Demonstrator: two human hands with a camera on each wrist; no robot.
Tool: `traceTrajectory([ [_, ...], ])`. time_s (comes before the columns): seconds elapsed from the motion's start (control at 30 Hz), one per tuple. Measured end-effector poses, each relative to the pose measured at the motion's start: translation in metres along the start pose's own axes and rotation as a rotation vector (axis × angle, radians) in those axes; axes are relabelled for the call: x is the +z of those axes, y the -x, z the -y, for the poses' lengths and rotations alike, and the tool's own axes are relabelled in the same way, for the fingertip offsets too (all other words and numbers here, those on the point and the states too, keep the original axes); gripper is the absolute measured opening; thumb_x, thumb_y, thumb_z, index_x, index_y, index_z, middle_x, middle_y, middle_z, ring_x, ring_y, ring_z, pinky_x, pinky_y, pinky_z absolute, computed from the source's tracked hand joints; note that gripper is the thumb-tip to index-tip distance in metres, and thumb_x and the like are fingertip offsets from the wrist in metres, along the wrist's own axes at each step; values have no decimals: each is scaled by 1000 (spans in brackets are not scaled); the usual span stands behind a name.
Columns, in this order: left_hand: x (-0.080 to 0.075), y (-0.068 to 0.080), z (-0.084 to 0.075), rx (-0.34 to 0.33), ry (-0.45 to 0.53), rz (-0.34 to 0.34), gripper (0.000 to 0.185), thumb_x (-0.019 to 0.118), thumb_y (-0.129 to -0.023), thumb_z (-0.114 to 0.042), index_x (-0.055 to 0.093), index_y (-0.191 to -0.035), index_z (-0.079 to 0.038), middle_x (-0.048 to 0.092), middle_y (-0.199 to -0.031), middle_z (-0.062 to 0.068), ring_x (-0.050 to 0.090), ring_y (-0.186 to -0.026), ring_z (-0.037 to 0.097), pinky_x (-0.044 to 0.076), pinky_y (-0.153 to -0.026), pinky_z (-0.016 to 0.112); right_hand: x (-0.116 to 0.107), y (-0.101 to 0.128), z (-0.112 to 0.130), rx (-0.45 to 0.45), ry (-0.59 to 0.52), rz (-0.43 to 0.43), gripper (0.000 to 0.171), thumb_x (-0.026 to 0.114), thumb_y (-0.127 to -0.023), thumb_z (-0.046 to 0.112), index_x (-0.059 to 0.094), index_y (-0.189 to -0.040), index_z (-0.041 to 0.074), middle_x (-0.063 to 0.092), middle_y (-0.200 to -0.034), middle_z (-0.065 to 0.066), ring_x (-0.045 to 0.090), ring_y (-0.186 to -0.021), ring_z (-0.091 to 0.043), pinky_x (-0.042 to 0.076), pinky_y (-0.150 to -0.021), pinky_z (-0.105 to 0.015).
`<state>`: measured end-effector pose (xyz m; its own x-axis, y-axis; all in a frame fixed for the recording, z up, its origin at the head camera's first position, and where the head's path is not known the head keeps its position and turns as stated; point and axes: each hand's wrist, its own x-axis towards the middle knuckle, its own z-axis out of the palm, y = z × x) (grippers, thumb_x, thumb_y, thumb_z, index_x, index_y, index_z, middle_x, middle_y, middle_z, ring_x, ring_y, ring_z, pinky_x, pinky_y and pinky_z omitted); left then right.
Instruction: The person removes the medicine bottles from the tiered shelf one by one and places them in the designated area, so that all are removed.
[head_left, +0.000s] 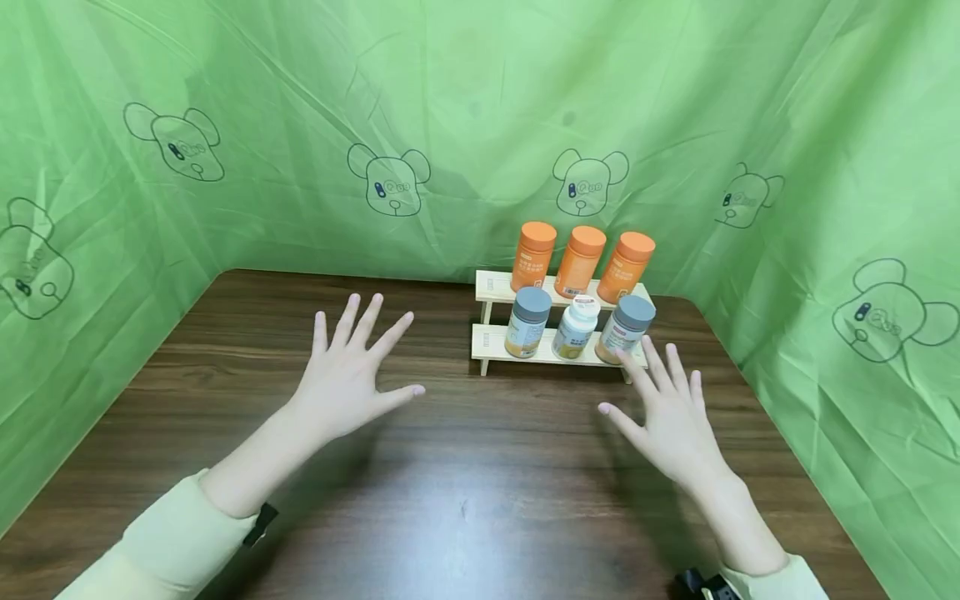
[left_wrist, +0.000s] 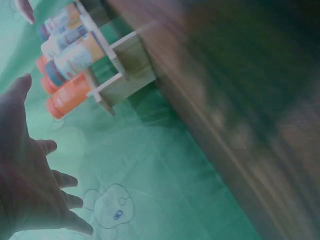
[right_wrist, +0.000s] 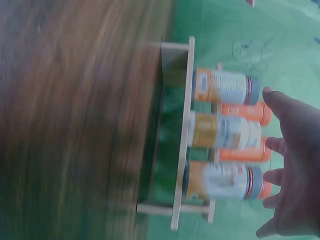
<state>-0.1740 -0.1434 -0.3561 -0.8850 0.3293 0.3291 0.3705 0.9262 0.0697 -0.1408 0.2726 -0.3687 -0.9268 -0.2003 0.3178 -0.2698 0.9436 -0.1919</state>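
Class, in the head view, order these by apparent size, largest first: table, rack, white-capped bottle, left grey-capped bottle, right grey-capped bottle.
1. Table
2. Rack
3. Left grey-capped bottle and right grey-capped bottle: too alike to rank
4. White-capped bottle, slightly smaller

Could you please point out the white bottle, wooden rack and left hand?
White bottle (head_left: pixel 574 333), head view: label.
Wooden rack (head_left: pixel 492 342), head view: lower shelf's left end.
Left hand (head_left: pixel 345 375), head view: its back.

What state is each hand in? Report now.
Left hand: open, fingers spread, holding nothing.
Right hand: open, fingers spread, holding nothing.
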Motion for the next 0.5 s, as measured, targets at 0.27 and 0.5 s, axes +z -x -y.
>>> traceTrajectory([
  [0.27,-13,-28,-8,69,48,-75,92,48,-76,-79,10,-150,-40,8,-159,9,-3,-146,29,2,-112,61,-6,-5,-31,12,-84,-55,75,64,-86,48,29,-149,25,17,-157,-12,12,-144,-36,12,-107,-68],
  [0.5,-16,-56,-18,136,110,-109,92,50,-76,-77,11,-150,-39,12,-158,7,4,-146,29,7,-113,59,-1,-10,-64,57,-150,-51,77,65,-87,43,25,-150,27,20,-156,-11,23,-139,-41,28,-94,-71],
])
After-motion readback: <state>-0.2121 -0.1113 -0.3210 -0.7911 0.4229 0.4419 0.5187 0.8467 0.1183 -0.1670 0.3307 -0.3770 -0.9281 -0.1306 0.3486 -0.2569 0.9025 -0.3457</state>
